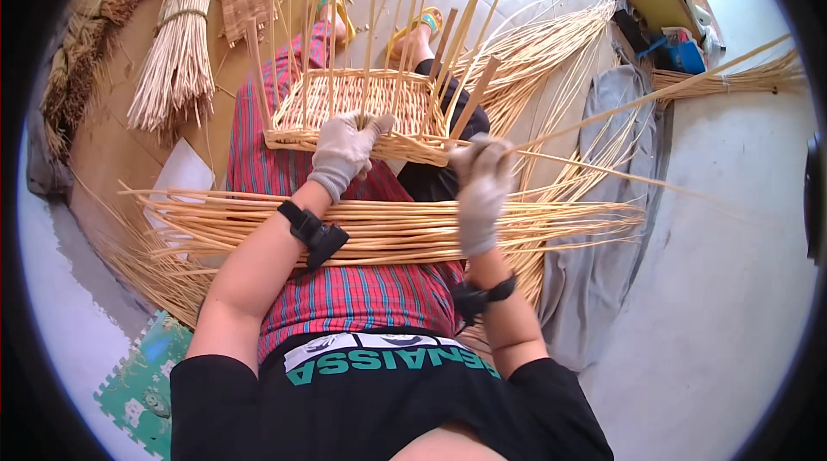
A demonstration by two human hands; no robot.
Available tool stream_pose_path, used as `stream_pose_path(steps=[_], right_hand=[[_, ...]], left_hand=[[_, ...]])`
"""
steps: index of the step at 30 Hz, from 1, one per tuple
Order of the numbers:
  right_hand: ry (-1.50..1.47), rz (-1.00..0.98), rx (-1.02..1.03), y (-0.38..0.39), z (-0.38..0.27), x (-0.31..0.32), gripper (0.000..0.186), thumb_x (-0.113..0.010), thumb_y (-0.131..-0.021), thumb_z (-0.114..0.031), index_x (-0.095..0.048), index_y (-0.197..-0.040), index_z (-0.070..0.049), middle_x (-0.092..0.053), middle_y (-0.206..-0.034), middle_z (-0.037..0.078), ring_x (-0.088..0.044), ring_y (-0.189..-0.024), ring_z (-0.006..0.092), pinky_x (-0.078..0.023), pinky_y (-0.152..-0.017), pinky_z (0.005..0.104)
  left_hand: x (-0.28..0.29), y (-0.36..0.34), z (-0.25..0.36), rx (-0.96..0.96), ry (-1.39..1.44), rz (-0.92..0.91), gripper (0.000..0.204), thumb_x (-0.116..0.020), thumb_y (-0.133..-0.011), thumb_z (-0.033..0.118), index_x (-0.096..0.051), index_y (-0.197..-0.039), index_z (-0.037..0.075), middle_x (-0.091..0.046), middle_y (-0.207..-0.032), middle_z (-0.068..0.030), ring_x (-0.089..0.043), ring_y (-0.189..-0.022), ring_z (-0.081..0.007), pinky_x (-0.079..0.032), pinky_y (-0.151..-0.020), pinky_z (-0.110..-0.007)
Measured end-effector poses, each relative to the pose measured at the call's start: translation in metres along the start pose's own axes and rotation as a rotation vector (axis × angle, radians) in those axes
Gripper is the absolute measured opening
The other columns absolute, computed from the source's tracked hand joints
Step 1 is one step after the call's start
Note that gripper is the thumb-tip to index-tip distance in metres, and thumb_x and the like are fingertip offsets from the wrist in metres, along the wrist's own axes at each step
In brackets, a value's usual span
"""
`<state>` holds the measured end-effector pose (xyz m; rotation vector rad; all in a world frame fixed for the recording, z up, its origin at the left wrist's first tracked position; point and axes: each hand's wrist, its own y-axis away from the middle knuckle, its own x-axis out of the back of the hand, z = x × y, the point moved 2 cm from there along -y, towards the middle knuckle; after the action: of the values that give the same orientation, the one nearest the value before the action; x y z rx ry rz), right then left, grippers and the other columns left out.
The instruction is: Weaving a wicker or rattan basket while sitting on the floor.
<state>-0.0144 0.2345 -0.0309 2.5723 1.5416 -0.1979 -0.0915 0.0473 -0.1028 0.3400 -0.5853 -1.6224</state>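
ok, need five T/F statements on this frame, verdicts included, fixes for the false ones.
1. The left hand is at the near edge of the woven basket. True.
2. The right hand is left of the left hand. False: it is to its right, by the basket's near right corner.
3. A bundle of rods lies across the lap. True.
4. Both hands are bare. False: both wear pale gloves.
5. A black strap is around the left wrist. True.

Bright light falls on a floor (724,271) that is pale grey at right and brown toward the upper left, with a green mat (155,414) lying at the lower left.
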Motion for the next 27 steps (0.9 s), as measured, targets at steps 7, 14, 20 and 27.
stream_pose_path(steps=[7,14,20,27], right_hand=[[0.004,0.052,-0.103,-0.053,0.026,0.101,0.015,-0.068,-0.102,-0.004,-0.061,-0.114,-0.011,-0.076,-0.112,0.009,-0.074,-0.104,0.0190,-0.063,-0.084,0.0326],[0.863,-0.237,0.812,-0.119,-0.019,0.003,0.058,-0.073,-0.083,0.000,-0.068,-0.139,-0.015,-0.064,-0.141,0.023,-0.062,-0.130,0.0284,-0.052,-0.105,0.0363],[0.794,-0.359,0.306,-0.240,-0.014,0.009,0.057,-0.078,-0.088,-0.025,-0.063,-0.142,-0.011,-0.074,-0.125,0.019,-0.074,-0.109,0.0323,-0.060,-0.091,0.0427],[1.205,-0.251,0.098,-0.148,-0.015,0.067,0.036,-0.077,-0.092,-0.029,-0.071,-0.118,-0.005,-0.076,-0.118,0.016,-0.070,-0.115,0.0354,-0.056,-0.098,0.0449]], left_hand=[[-0.031,0.004,0.032,-0.739,-0.185,0.042,0.037,-0.059,-0.110,0.032,-0.059,-0.134,0.003,-0.073,-0.100,-0.0136,-0.072,-0.060,-0.0185,-0.059,-0.052,-0.034],[-0.084,-0.005,0.006,-0.083,-0.054,-0.217,0.030,-0.057,-0.111,0.032,-0.064,-0.118,0.004,-0.070,-0.087,-0.0071,-0.065,-0.050,-0.0154,-0.054,-0.043,-0.029],[-0.079,-0.004,0.014,-0.056,-0.150,-0.159,0.036,-0.058,-0.110,0.037,-0.067,-0.118,0.003,-0.071,-0.087,-0.0070,-0.062,-0.045,-0.0141,-0.051,-0.040,-0.027],[-0.015,0.048,0.058,-0.876,-0.816,0.114,0.059,-0.080,-0.089,0.020,-0.058,-0.142,0.009,-0.063,-0.130,-0.0142,-0.065,-0.098,-0.0270,-0.053,-0.090,-0.042]])
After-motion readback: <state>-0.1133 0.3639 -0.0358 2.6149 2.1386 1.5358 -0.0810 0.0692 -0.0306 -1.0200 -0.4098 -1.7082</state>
